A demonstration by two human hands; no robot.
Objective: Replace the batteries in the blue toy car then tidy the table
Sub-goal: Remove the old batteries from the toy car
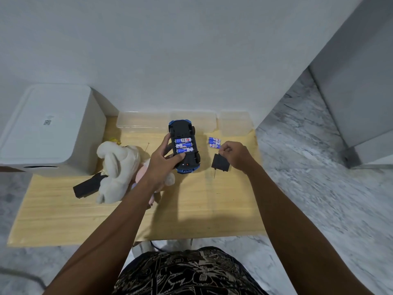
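Note:
The blue toy car point(184, 146) lies upside down on the wooden table point(191, 205), its battery bay open with three blue-and-white batteries point(184, 145) inside. My left hand point(163, 160) grips the car from its left side, thumb resting on the nearest battery. A few loose batteries point(214, 142) lie to the car's right. My right hand point(235, 155) pinches the top edge of the black battery cover point(220, 162), just right of the car. A thin screwdriver tip point(214, 173) pokes out below the cover.
Clear plastic boxes point(185, 122) line the table's back edge by the wall. A white appliance point(49, 128) stands at the left. A white plush toy point(117, 167), a pink plush point(144, 173) and a black remote point(87, 185) lie left of my forearm.

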